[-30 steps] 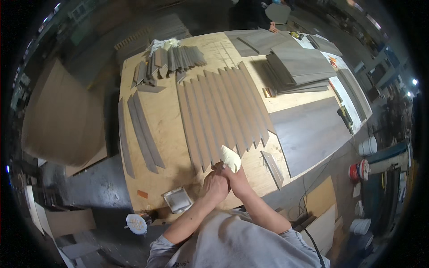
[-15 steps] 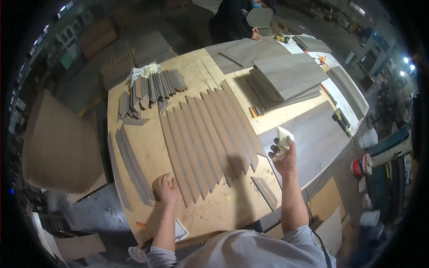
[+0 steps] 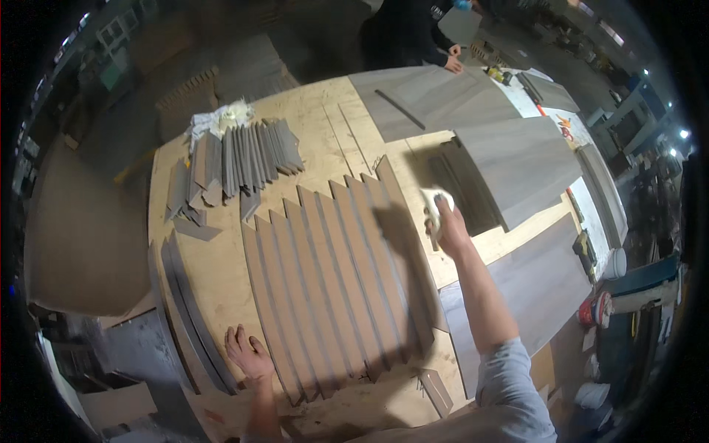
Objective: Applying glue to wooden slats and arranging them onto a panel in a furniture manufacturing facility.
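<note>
Several long brown strips with slanted ends and grey edges lie side by side on the wooden worktable. My left hand rests beside their near left end, fingers spread and nothing in them. My right hand is past the right side of the strips, over the table, closed round a crumpled white rag. Part of the rag is hidden by my fingers. Near the front edge, right of the strips, a short loose strip lies by itself.
Short grey pieces are bunched at the far left, beside white cloths. Long curved-looking strips line the left edge. Stacked grey panels stand at the right. Across the table, a person in black has both hands on a panel.
My right hand has moved farther away and left with the rag, toward the stacked panels. My left hand has opened out, slightly nearer to me. The whole view has shifted forward.
</note>
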Tool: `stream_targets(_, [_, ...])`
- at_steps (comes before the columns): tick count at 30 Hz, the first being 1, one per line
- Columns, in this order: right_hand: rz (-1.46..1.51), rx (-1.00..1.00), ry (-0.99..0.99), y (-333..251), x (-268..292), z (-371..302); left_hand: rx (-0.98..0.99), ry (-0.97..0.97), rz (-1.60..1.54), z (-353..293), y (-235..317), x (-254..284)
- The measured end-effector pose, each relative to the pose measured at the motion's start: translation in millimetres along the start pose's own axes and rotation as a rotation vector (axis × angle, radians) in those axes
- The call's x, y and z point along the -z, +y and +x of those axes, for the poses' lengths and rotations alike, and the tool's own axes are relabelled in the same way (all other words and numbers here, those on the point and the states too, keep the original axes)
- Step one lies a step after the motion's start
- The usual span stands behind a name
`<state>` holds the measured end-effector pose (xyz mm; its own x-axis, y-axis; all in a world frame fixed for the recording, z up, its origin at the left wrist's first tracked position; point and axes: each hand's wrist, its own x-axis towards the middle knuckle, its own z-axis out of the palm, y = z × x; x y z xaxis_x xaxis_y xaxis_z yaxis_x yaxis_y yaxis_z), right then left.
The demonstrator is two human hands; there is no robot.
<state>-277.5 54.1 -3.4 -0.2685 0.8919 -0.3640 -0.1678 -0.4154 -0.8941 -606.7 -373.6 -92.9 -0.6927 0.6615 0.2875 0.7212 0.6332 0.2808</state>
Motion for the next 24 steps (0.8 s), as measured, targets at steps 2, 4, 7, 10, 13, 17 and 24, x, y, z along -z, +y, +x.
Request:
stream_targets(2, [-0.158,0.081,0.017,0.6,-15.1,47.7,0.053,-0.059,0.007,6.8,2.4,6.6])
stream_targets(4, [-0.34,0.152,0.074,-2.2,-29.8,83.3,0.146,-0.095,-0.044,4.3,-0.2,1.0])
stream_targets(7, [-0.51,0.261,0.142,7.7,-39.4,129.5,0.083,-0.044,-0.019,-2.9,-15.6,-15.2])
stream_targets(10, [-0.69,0.323,0.257,13.7,-46.7,149.3,0.087,-0.042,-0.024,-7.1,-17.9,-24.9])
stream_targets(13, [-0.744,0.215,0.235,17.0,-46.0,164.8,0.091,-0.08,-0.054,-15.3,-28.7,-31.2])
stream_targets(17, [-0.808,0.277,0.23,19.7,-53.8,178.7,0.282,-0.102,-0.049,-44.1,-70.5,-50.6])
stream_targets(24, [-0.852,0.303,0.269,19.1,-55.5,174.8,0.196,-0.12,-0.111,-23.2,-37.4,-32.2])
